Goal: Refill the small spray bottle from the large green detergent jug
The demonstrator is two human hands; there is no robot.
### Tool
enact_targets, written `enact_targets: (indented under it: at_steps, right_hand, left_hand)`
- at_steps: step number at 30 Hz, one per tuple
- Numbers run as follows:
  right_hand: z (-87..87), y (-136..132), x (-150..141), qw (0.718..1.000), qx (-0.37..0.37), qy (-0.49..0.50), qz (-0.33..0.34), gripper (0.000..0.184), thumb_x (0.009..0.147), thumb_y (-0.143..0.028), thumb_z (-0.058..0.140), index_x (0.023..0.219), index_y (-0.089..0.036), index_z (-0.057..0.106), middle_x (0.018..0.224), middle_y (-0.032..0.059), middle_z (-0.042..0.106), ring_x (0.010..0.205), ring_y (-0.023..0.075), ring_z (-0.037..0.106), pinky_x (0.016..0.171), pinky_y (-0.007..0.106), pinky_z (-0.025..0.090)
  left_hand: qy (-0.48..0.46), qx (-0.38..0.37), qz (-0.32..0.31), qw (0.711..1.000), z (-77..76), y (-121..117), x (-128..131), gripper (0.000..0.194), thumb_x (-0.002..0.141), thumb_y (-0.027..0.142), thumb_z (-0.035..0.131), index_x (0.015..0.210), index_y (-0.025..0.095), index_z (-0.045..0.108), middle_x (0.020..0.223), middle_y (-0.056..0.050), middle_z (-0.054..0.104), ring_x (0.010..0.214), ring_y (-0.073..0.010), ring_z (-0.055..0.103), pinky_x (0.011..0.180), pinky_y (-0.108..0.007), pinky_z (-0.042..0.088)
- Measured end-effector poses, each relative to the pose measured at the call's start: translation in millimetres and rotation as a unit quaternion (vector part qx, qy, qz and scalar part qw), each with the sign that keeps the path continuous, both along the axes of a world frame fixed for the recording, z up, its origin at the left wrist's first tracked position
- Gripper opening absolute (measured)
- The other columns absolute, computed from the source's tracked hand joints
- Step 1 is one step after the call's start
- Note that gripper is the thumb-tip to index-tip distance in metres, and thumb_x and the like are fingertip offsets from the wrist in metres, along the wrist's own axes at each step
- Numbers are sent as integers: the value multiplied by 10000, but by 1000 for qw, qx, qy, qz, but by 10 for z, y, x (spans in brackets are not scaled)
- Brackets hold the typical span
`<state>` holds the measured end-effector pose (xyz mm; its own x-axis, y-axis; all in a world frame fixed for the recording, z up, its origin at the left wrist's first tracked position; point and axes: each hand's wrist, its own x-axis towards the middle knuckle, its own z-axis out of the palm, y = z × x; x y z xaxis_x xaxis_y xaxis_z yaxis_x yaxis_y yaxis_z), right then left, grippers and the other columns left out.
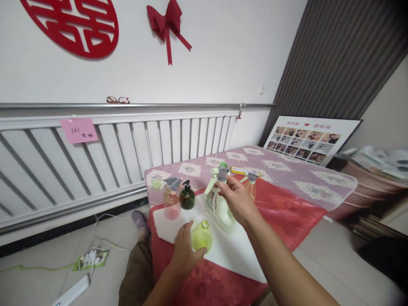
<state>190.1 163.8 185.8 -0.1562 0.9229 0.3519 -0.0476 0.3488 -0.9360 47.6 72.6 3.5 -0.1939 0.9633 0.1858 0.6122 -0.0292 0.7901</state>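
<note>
Bed (306, 178) w/ a pink patterned cover is seen along the radiator wall; a red cloth (287, 212) is draped over its near corner, and a white towel (236, 250) is spread on top, apparently as a work pad so the bottles stand level.

On the towel, the white spray jug (219, 208) is stood upright at centre. The right hand (237, 199) is laid over its top, fingers loosely curled around the grey-and-cream trigger head (218, 174); whether it is actually pinched can't be told, since the palm side is hidden.

Nearer the edge, the round yellow bottle (202, 236), uncapped, is steadied from the side by the left hand (185, 250), fingers wrapped about its lower body, thumb at the front. It's kept upright, open neck up, prob. so nothing is spilled.

Left of the jug, a dark green pump bottle (187, 196) and a pink spray bottle (172, 204) are stood close together. An orange spray bottle (251, 187) is half hidden behind the right hand, and a small yellow-green jar (156, 183) is set at the bed's far corner.

Reach to the back row is crowded by the jug and the right forearm.

On the floor, a power strip (72, 293) and cables are left lying. A photo board (306, 138) is leaned by the curtain, and glasses (117, 100) are rested on the radiator shelf.
</note>
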Motion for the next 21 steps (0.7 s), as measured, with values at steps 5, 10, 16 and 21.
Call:
enact_targets:
  at_steps: [5, 10, 16, 21]
  right_hand:
    - [-159, -52, -87, 997, -32, 71, 16, 366, 727, -460, 675, 1026, -252, 634, 881, 1, 661, 753, 146, 573, 704, 281, 440]
    - [-331, -105, -145, 993, -61, 101, 13, 366, 703, -463, 695, 994, -246, 648, 839, -11, 646, 719, 140, 556, 691, 280, 428]
    - [-446, -159, -157, 992, -80, 100, 6, 416, 695, -471, 704, 1041, -247, 646, 887, 8, 669, 839, 183, 595, 768, 311, 442]
    - [-682, -191, -151, 992, -105, 70, 2, 409, 714, -472, 692, 1042, -231, 645, 996, 36, 687, 921, 211, 595, 834, 341, 445]
  left_hand:
    - [-3, -39, 9, 999, -23, 8, 107, 864, 594, 287, 649, 1375, 138, 308, 1399, -137, 424, 1314, -292, 361, 1104, -407, 265]
    - [-4, -52, 18, 998, -62, 29, 131, 868, 588, 292, 648, 1376, 165, 307, 1409, -125, 427, 1318, -289, 363, 1095, -385, 274]
    - [-3, -62, 12, 998, -83, 53, 140, 872, 594, 310, 649, 1380, 167, 299, 1426, -142, 413, 1326, -290, 355, 1095, -384, 272]
    - [8, -81, 8, 997, -70, 78, 163, 853, 598, 312, 640, 1374, 181, 311, 1429, -118, 427, 1323, -272, 371, 1085, -353, 283]
